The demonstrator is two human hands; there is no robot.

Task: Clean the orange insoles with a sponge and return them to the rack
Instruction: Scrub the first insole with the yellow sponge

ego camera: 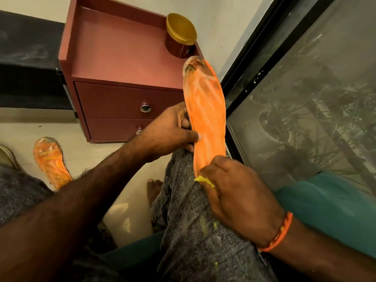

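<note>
The task looks midway. The left hand (173, 131) pinches the edge of one orange insole (205, 110), propped on the person's knee just in front of the red drawer unit (122, 64). The right hand (234, 192) presses a yellow sponge (204, 181) to its heel. Its toe remains grimy. A second insole (50, 159) lies on the floor left of the unit; neither is racked.
</note>
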